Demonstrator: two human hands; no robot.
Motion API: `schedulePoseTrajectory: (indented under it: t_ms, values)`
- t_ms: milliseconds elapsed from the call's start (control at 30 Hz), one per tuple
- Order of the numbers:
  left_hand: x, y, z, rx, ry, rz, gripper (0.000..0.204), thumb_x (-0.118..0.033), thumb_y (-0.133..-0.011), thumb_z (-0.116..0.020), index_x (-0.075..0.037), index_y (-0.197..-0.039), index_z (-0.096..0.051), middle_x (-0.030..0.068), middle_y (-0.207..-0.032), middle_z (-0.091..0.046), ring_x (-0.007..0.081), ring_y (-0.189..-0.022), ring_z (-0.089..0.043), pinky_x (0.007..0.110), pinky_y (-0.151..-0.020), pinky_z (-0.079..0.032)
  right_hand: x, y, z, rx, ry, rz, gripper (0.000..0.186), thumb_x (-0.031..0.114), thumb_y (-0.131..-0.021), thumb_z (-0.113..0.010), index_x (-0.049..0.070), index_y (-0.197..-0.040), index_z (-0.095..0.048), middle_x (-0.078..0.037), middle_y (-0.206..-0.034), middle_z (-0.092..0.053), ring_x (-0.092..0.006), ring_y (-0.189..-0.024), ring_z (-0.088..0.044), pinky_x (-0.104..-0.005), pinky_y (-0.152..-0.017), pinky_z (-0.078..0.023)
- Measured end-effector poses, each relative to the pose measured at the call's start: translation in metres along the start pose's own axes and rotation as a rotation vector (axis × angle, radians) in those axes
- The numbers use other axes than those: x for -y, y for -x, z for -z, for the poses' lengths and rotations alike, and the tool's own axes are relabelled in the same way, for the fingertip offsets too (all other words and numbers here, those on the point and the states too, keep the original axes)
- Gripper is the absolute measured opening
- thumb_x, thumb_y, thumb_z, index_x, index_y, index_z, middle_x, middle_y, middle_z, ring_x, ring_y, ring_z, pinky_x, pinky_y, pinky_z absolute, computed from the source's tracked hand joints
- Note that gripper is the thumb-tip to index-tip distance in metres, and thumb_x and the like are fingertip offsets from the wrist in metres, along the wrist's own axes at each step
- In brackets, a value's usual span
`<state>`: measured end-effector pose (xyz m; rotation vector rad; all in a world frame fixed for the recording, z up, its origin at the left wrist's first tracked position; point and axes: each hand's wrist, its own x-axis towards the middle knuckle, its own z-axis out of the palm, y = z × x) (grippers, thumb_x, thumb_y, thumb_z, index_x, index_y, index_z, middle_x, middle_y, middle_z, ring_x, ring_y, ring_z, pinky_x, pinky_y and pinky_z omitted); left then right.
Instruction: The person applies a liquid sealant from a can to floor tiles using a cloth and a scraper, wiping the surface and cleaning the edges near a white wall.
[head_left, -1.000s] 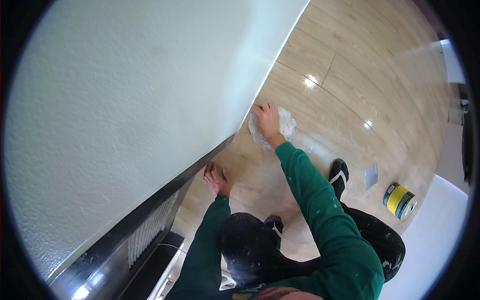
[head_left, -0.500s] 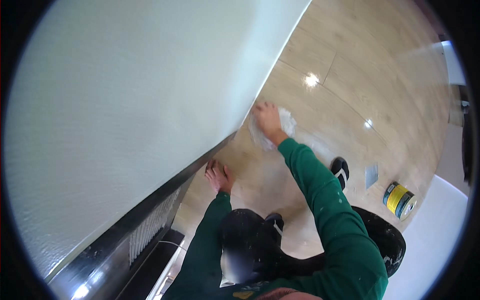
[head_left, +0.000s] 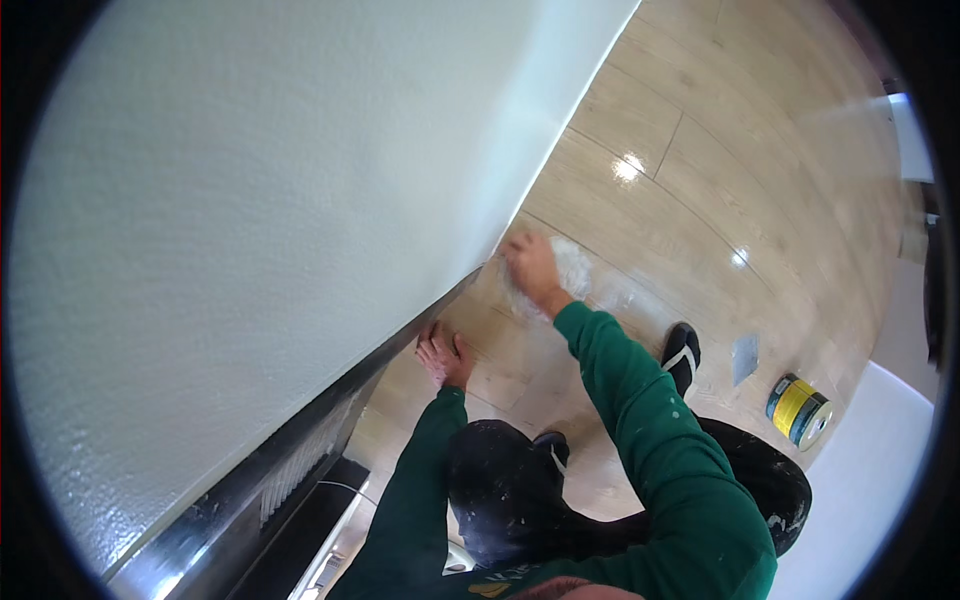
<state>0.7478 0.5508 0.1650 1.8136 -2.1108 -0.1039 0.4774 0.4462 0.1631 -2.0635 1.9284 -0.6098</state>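
Note:
A crumpled white rag (head_left: 572, 268) lies on the wood-look floor beside the foot of the white wall. Over it, my right hand (head_left: 533, 268) is closed, gripping the cloth, with the fingertips close to the wall's lower edge and slightly blurred. My left hand (head_left: 445, 360) rests flat on the floor with fingers spread, its fingertips close to the dark base strip (head_left: 400, 340). That hand holds nothing.
The white wall (head_left: 280, 200) fills the left side. A dark unit with a ribbed vent (head_left: 295, 487) and a thin cable stands at lower left. On the right lie a grey flat sheet (head_left: 745, 359) and a yellow-and-dark can (head_left: 799, 411), near my shoe (head_left: 681, 358).
My right hand and the rag have shifted slightly lower in view, along with the wall edge and floor. My left hand stays planted on the floor.

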Motion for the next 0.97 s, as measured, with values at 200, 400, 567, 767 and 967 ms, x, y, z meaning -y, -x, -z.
schedulePoseTrajectory:
  t_ms: [200,400,567,767,967]
  values:
    - [0.005,0.008,0.009,0.028,-0.036,0.034,0.047,-0.029,-0.098,-0.066,-0.004,-0.136,-0.057,0.0204,-0.140,-0.058,0.0431,-0.124,-0.055,0.057,-0.102,-0.043,0.003,-0.022,0.007,-0.038,-0.021,-0.165,0.024,0.008,-0.081,-0.068,0.014,-0.101,-0.079,-0.007,-0.108,-0.069,-0.0309,-0.106,-0.061,-0.0465,-0.092,-0.050]
    - [-0.001,0.002,0.004,-0.024,0.001,-0.021,0.046,-0.029,-0.097,-0.067,-0.004,-0.135,-0.058,0.0195,-0.140,-0.059,0.0423,-0.125,-0.056,0.056,-0.103,-0.042,0.045,0.036,-0.018,-0.014,-0.080,0.091,0.023,0.012,-0.082,-0.071,0.016,-0.103,-0.080,-0.007,-0.109,-0.069,-0.0308,-0.107,-0.061,-0.0467,-0.093,-0.048]
    - [0.001,0.008,0.006,0.013,-0.032,0.013,0.046,-0.029,-0.097,-0.067,-0.004,-0.135,-0.058,0.0189,-0.141,-0.058,0.0413,-0.126,-0.056,0.056,-0.104,-0.042,0.029,0.014,-0.004,-0.085,-0.137,-0.224,0.020,0.015,-0.085,-0.070,0.016,-0.103,-0.079,-0.004,-0.110,-0.068,-0.0280,-0.107,-0.061,-0.0466,-0.096,-0.047]
    - [0.003,0.012,0.006,0.018,-0.032,0.012,0.047,-0.030,-0.098,-0.066,-0.005,-0.137,-0.058,0.0183,-0.143,-0.057,0.0402,-0.128,-0.055,0.056,-0.104,-0.042,0.047,0.030,-0.007,0.054,-0.116,0.007,0.025,0.013,-0.083,-0.071,0.015,-0.106,-0.079,-0.005,-0.107,-0.069,-0.0301,-0.107,-0.061,-0.0470,-0.097,-0.047]
    - [0.003,0.009,-0.001,0.021,-0.044,0.004,0.051,-0.032,-0.098,-0.066,-0.006,-0.141,-0.057,0.0175,-0.144,-0.057,0.0401,-0.131,-0.054,0.056,-0.106,-0.041,0.053,0.041,-0.036,0.138,-0.133,0.064,0.034,0.014,-0.082,-0.073,0.016,-0.115,-0.079,-0.004,-0.126,-0.067,-0.0301,-0.123,-0.056,-0.0515,-0.108,-0.043]
